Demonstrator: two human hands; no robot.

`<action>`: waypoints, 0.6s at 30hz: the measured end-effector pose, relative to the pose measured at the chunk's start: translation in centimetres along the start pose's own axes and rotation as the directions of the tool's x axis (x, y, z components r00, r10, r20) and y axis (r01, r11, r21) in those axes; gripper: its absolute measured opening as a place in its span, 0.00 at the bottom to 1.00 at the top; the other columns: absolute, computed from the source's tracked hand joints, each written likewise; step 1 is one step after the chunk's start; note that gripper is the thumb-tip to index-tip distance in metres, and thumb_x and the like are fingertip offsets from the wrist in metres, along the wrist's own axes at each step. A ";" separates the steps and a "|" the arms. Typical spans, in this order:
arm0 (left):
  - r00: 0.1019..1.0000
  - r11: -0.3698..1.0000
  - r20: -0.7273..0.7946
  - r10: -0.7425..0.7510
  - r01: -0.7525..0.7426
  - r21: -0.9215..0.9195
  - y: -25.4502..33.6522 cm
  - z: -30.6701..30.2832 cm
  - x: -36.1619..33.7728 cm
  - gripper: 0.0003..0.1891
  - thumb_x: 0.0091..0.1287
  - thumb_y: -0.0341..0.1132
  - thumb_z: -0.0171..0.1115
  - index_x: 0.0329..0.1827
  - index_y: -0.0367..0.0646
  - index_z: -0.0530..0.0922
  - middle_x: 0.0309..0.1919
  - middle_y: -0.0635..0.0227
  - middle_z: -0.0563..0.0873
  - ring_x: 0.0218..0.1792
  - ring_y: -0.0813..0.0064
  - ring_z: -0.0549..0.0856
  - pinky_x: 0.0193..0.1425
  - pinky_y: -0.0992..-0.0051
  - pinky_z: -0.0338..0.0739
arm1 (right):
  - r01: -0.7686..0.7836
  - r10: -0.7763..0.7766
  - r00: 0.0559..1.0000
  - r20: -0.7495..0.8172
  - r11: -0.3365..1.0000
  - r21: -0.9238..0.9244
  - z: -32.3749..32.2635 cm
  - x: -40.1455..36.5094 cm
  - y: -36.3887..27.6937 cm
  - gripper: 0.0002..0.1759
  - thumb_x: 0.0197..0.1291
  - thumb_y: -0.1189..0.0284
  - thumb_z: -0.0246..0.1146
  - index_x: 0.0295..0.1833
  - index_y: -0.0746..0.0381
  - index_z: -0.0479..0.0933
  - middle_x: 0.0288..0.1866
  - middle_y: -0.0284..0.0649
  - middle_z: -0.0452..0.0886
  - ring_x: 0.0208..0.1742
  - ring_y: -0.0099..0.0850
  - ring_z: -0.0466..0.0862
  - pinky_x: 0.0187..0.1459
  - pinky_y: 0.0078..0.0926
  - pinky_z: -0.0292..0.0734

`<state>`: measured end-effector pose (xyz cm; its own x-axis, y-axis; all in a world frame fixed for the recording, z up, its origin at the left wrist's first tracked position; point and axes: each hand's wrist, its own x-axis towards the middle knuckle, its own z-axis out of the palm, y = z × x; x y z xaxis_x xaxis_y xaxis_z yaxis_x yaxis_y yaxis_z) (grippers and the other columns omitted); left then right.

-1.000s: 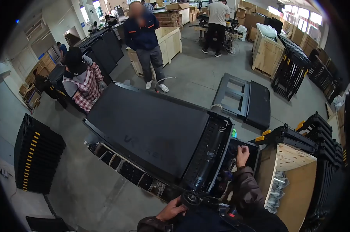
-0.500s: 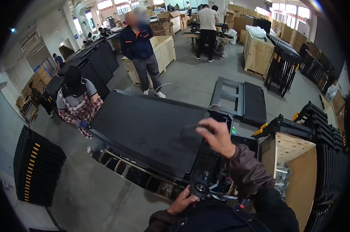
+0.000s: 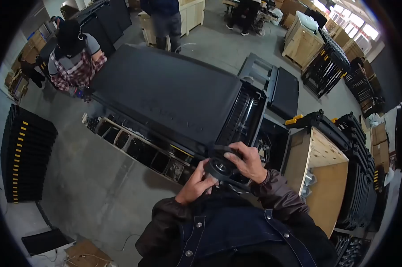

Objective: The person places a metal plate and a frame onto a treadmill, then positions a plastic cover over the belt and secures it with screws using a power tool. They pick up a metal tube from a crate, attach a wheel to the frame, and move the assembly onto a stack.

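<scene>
Near the front end of a long black treadmill-like deck point(image 3: 165, 89), both hands meet at a black pulley wheel point(image 3: 219, 167) with a shiny metal hub. My left hand point(image 3: 195, 184) is closed around the pulley's left side, thumb at its lower edge. From the right, my right hand point(image 3: 250, 163) pinches a dark belt-like band point(image 3: 224, 150) at the pulley's upper rim, thumb bent toward the hub. Fingers hide part of the band. Just beyond the hands lies the deck's open end, with a metal roller point(image 3: 247, 113) in its frame.
A co-worker in a plaid apron point(image 3: 83, 66) stands at the deck's far left corner; another person point(image 3: 165, 20) stands behind it. A channelled rail point(image 3: 134, 146) runs along the near side. At right are a wooden crate point(image 3: 327, 178) and stacked black frames point(image 3: 359, 178).
My right hand has come down and left onto the pulley, bringing the dark band to its rim. My left hand still holds the pulley. The view has tilted downward.
</scene>
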<state>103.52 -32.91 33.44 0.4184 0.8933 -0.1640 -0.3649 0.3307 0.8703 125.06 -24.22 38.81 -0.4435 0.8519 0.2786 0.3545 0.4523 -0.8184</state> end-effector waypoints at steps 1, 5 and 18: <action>1.000 1.000 0.003 0.024 -0.024 0.008 -0.3 -0.1 0.1 0.34 0.78 0.35 0.60 0.81 0.41 0.54 0.43 0.63 0.82 0.34 0.80 0.79 0.36 0.77 0.76 | 0.007 -0.007 1.000 0.004 0.999 -0.035 0.1 -0.2 0.2 0.11 0.67 0.73 0.71 0.50 0.66 0.80 0.29 0.41 0.84 0.28 0.27 0.84 0.30 0.25 0.75; 1.000 0.999 0.005 0.026 -0.026 0.033 -1.2 -0.3 -0.2 0.37 0.78 0.38 0.61 0.82 0.41 0.50 0.43 0.61 0.83 0.34 0.79 0.80 0.35 0.76 0.76 | 0.040 -0.038 0.999 0.032 0.998 -0.051 0.0 -0.5 -0.3 0.12 0.66 0.73 0.72 0.50 0.66 0.81 0.31 0.42 0.85 0.29 0.30 0.86 0.31 0.26 0.77; 0.993 0.996 -0.105 0.057 -0.049 0.075 -1.1 -1.1 -0.6 0.35 0.74 0.28 0.63 0.81 0.45 0.55 0.46 0.64 0.81 0.34 0.81 0.79 0.35 0.77 0.77 | 0.303 -0.296 0.953 0.067 0.934 -0.189 3.3 -1.8 -5.2 0.14 0.51 0.71 0.80 0.36 0.63 0.80 0.31 0.38 0.80 0.37 0.39 0.78 0.39 0.35 0.73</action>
<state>102.78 -33.47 32.07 0.3072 0.9378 -0.1621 -0.3221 0.2627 0.9095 121.27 -28.96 40.95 -0.5828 0.6601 0.4739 0.3522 0.7307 -0.5848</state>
